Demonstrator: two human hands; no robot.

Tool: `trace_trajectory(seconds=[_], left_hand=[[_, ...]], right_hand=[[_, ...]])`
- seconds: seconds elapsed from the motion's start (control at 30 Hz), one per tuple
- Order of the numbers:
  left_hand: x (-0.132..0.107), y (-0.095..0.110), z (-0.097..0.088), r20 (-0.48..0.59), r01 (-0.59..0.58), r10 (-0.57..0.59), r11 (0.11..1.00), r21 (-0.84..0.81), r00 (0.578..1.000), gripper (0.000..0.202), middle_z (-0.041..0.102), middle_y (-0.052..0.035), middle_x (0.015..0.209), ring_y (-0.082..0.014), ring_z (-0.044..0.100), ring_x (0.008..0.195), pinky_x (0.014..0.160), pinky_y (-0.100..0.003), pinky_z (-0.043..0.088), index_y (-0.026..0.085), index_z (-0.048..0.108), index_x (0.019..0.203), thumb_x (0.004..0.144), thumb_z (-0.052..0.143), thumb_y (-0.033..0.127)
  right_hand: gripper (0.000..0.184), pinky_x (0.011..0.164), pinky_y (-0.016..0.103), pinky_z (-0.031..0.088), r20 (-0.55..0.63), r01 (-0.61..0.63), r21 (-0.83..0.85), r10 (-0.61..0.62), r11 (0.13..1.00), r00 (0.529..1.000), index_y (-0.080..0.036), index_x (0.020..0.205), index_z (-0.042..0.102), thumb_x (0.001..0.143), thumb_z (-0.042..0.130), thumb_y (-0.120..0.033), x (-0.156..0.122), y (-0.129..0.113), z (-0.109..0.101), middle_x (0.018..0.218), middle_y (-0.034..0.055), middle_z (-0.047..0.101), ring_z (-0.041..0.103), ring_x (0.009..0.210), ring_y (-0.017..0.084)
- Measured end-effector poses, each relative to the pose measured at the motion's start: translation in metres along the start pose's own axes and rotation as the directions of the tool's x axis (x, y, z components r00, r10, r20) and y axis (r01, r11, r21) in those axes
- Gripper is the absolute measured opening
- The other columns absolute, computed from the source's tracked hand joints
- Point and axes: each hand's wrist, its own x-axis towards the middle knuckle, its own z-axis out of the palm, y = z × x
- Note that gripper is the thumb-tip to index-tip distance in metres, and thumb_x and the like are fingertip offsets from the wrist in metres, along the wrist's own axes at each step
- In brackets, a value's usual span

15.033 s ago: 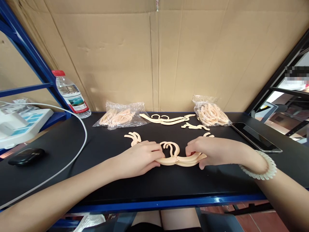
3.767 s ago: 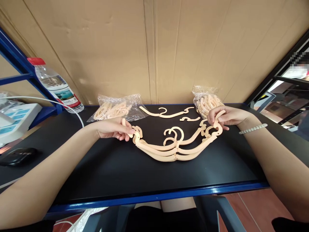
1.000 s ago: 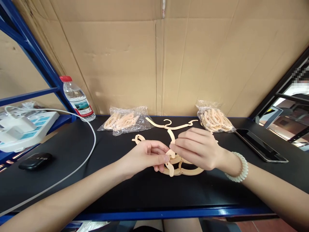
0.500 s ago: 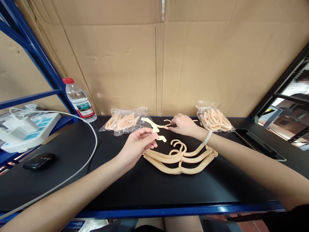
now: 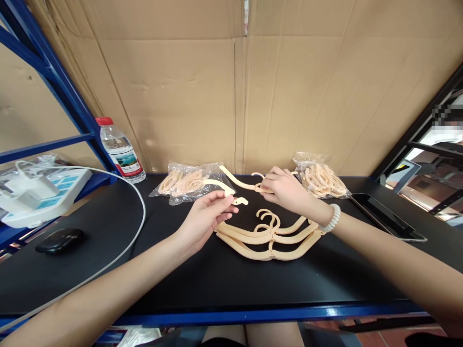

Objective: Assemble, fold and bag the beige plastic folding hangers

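Note:
My left hand (image 5: 205, 217) pinches a small peach plastic hanger piece (image 5: 231, 193) just above the black tabletop (image 5: 144, 260). At the back of the table my right hand (image 5: 285, 189) grips another peach hanger (image 5: 238, 181) by its hook and lifts it. A stack of assembled peach hangers (image 5: 269, 236) lies between and in front of the hands. A white beaded bracelet (image 5: 332, 218) is on my right wrist.
Two clear bags of hanger parts lie at the back, one on the left (image 5: 188, 182) and one on the right (image 5: 320, 178). A water bottle (image 5: 119, 152), white power strip (image 5: 39, 193), white cable (image 5: 139, 212), black mouse (image 5: 60, 239) and tablet (image 5: 388, 217) surround the area. Cardboard backs the table.
My right hand has closed on the hanger at the back and raised it off the table. The left hand keeps its small piece, shifted slightly.

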Motion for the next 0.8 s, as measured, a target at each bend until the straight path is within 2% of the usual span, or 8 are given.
trace_trajectory(seconds=[0.13, 0.27, 0.37, 0.5, 0.6, 0.7, 0.8], left_hand=[[-0.003, -0.002, 0.002, 0.045, -0.072, 0.072, 0.997, -0.005, 0.996, 0.016, 0.064, -0.002, 0.104, -0.0135, 0.059, 0.098, 0.082, -0.024, 0.053, 0.018, 0.067, 0.081, 0.077, 0.078, 0.029], [-0.003, -0.002, 0.002, 0.111, -0.061, 0.055, 0.997, 0.053, 0.992, 0.016, 0.062, -0.0041, 0.12, -0.0155, 0.06, 0.1, 0.078, -0.025, 0.055, 0.018, 0.068, 0.082, 0.078, 0.077, 0.03], [-0.003, -0.002, 0.003, 0.15, -0.042, 0.027, 0.994, 0.1, 0.988, 0.017, 0.064, -0.0065, 0.123, -0.0162, 0.064, 0.096, 0.076, -0.025, 0.055, 0.017, 0.07, 0.085, 0.078, 0.077, 0.03], [-0.005, -0.002, 0.005, 0.177, -0.146, 0.128, 0.985, 0.092, 0.976, 0.013, 0.066, -0.0074, 0.122, -0.0187, 0.068, 0.098, 0.084, -0.028, 0.055, 0.016, 0.07, 0.085, 0.079, 0.076, 0.026], [-0.007, -0.002, 0.007, 0.195, -0.257, 0.246, 0.966, 0.034, 0.949, 0.008, 0.069, -0.0072, 0.117, -0.0216, 0.067, 0.105, 0.09, -0.029, 0.053, 0.016, 0.071, 0.084, 0.08, 0.075, 0.021], [-0.008, -0.004, 0.008, 0.209, -0.305, 0.299, 0.952, -0.005, 0.931, 0.003, 0.07, -0.0058, 0.116, -0.0218, 0.067, 0.105, 0.089, -0.029, 0.054, 0.018, 0.072, 0.084, 0.082, 0.074, 0.019], [-0.009, -0.006, 0.008, 0.221, -0.344, 0.336, 0.939, -0.002, 0.916, 0.003, 0.07, -0.0048, 0.116, -0.0215, 0.069, 0.103, 0.087, -0.028, 0.055, 0.02, 0.072, 0.083, 0.082, 0.073, 0.017]], right_hand=[[0.012, 0.077, 0.036, 0.036, -0.114, 0.124, -0.187, -0.147, 0.974, 0.983, -0.015, 0.082, 0.064, 0.092, 0.057, -0.016, -0.021, -0.007, -0.021, 0.087, 0.0067, 0.067, 0.051, 0.092, 0.025], [0.017, 0.076, 0.036, 0.036, -0.14, 0.235, -0.396, -0.311, 0.888, 0.94, -0.016, 0.081, 0.062, 0.093, 0.052, -0.009, -0.033, -0.003, -0.032, 0.086, 0.0063, 0.065, 0.052, 0.091, 0.024], [0.017, 0.074, 0.036, 0.037, -0.187, 0.213, -0.454, -0.326, 0.865, 0.927, -0.017, 0.083, 0.063, 0.093, 0.051, -0.01, -0.039, 0.002, -0.036, 0.092, 0.0071, 0.065, 0.053, 0.091, 0.024], [0.017, 0.068, 0.033, 0.04, -0.358, 0.071, -0.327, -0.193, 0.942, 0.913, -0.016, 0.084, 0.065, 0.095, 0.054, -0.023, -0.044, 0.002, -0.03, 0.084, 0.0077, 0.065, 0.057, 0.078, 0.021], [0.021, 0.052, 0.028, 0.037, -0.449, -0.049, -0.149, -0.024, 0.988, 0.893, -0.015, 0.089, 0.065, 0.097, 0.053, -0.03, -0.048, 0.0, -0.019, 0.062, 0.0015, 0.06, 0.056, 0.055, 0.016], [0.021, 0.042, 0.026, 0.03, -0.51, -0.125, -0.062, 0.076, 0.99, 0.857, -0.015, 0.095, 0.065, 0.097, 0.052, -0.032, -0.052, -0.006, -0.012, 0.046, -0.0048, 0.052, 0.047, 0.036, 0.012], [0.011, 0.044, 0.025, 0.038, -0.557, -0.118, 0.113, 0.161, 0.987, 0.815, -0.017, 0.098, 0.061, 0.095, 0.056, -0.027, -0.055, -0.014, -0.01, 0.054, -0.0038, 0.062, 0.056, 0.041, 0.012]])
